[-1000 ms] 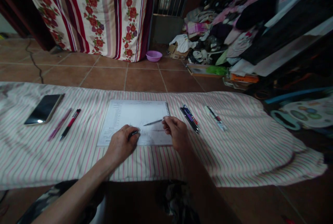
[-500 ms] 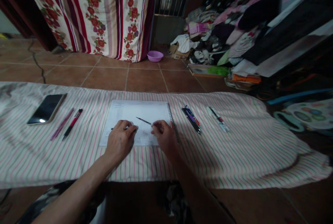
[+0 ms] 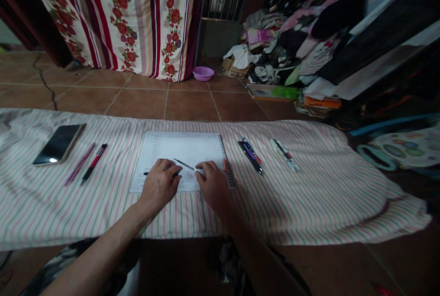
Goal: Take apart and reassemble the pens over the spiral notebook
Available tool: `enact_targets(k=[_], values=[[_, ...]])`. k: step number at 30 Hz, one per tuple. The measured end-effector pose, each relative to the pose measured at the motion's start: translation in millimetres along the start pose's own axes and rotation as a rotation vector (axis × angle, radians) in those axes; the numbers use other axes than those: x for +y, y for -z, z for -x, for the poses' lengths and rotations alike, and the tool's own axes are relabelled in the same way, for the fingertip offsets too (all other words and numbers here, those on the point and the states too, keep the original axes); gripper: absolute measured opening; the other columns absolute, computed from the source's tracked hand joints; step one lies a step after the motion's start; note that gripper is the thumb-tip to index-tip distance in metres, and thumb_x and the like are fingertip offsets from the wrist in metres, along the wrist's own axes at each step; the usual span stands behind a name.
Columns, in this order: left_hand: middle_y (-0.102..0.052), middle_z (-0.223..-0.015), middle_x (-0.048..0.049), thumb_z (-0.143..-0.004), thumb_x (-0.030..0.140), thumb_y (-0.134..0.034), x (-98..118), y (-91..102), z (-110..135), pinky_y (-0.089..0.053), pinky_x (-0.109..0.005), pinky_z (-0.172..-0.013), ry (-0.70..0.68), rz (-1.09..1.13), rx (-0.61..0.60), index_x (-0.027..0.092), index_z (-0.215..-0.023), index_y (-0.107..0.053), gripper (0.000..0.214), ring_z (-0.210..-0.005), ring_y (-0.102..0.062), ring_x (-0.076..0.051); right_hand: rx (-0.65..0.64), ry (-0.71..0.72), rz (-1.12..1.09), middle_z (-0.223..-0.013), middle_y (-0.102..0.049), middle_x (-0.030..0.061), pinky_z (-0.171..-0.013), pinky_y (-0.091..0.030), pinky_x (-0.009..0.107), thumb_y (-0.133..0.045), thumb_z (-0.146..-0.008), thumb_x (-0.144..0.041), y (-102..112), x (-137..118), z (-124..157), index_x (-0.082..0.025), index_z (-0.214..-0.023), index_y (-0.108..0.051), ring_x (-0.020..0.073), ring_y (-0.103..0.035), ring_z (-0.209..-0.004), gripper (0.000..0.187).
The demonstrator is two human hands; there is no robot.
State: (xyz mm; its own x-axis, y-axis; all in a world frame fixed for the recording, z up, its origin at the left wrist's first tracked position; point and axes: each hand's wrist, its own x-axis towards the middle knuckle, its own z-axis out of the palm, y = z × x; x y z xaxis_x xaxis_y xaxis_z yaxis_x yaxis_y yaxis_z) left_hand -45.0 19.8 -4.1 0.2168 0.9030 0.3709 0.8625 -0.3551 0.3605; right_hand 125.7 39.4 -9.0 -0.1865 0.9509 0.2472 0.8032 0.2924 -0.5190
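Note:
An open spiral notebook [image 3: 187, 142] lies on the striped cloth. On its left half rests my left hand [image 3: 161, 181], closed around a dark pen barrel [image 3: 146, 173] whose end sticks out to the left; most of the barrel is hidden by the fingers. My right hand [image 3: 213, 181] pinches one end of a thin pen refill [image 3: 184, 164] between thumb and fingertips. The refill slants over the page, its pointed end up and left, close to my left fingers. Beneath my right wrist, a red-and-dark pen [image 3: 225, 164] lies along the spiral binding, partly covered.
To the left are a phone [image 3: 59, 144], a purple pen [image 3: 80, 164] and a red-and-black pen [image 3: 94, 164]. Several pens [image 3: 250, 157] lie right of the notebook, with a white pen [image 3: 286, 155] farther right. A purple basin [image 3: 203, 74] stands on the floor beyond.
My right hand has shifted slightly left and down, carrying the refill nearer my left hand. My left hand stays almost in place.

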Motion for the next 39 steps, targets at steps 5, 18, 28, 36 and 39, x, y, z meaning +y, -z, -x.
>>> enact_targets(k=[5,18,28,36,39], values=[[-0.058,-0.088,-0.0081,-0.078,0.016,-0.059,2,-2.0,0,-0.050,-0.039,-0.076,0.006,0.011,0.014,0.015,-0.094,-0.066,0.018,-0.086,-0.051,-0.023,0.024,0.038,-0.034,-0.090,-0.062,0.0044,-0.069,-0.044,0.028,-0.054,-0.078,-0.017,0,3,1,-0.018,-0.089,-0.060,0.0148,-0.058,-0.070,0.013],[-0.058,-0.091,-0.0084,-0.082,0.023,-0.057,4,-5.6,4,-0.049,-0.040,-0.078,-0.030,0.031,0.064,0.016,-0.096,-0.065,0.018,-0.089,-0.051,-0.023,0.276,-0.101,-0.059,-0.083,-0.062,0.0071,-0.065,-0.046,0.027,-0.050,-0.081,-0.029,35,42,-10,-0.016,-0.090,-0.060,0.0155,-0.060,-0.068,0.018],[-0.057,-0.093,-0.0094,-0.083,0.027,-0.056,6,-5.4,5,-0.049,-0.041,-0.079,-0.080,0.013,0.064,0.015,-0.098,-0.062,0.020,-0.092,-0.049,-0.024,0.089,-0.188,0.231,-0.081,-0.065,0.0059,-0.066,-0.040,0.026,-0.057,-0.078,-0.031,36,57,-9,-0.017,-0.089,-0.060,0.0176,-0.061,-0.075,0.018],[-0.056,-0.096,-0.0094,-0.083,0.030,-0.056,-1,-2.1,11,-0.048,-0.043,-0.081,-0.117,0.041,0.061,0.017,-0.102,-0.059,0.024,-0.095,-0.049,-0.024,0.180,-0.191,0.117,-0.077,-0.068,0.0061,-0.065,-0.042,0.025,-0.049,-0.083,-0.031,37,56,-10,-0.016,-0.090,-0.062,0.0165,-0.062,-0.069,0.021],[-0.055,-0.099,-0.0104,-0.083,0.031,-0.057,-6,0.1,15,-0.048,-0.042,-0.083,-0.134,0.064,0.055,0.015,-0.104,-0.057,0.027,-0.097,-0.049,-0.024,0.173,-0.212,0.038,-0.080,-0.069,0.0060,-0.066,-0.043,0.025,-0.050,-0.082,-0.027,37,54,-11,-0.015,-0.095,-0.062,0.0163,-0.064,-0.070,0.021]])
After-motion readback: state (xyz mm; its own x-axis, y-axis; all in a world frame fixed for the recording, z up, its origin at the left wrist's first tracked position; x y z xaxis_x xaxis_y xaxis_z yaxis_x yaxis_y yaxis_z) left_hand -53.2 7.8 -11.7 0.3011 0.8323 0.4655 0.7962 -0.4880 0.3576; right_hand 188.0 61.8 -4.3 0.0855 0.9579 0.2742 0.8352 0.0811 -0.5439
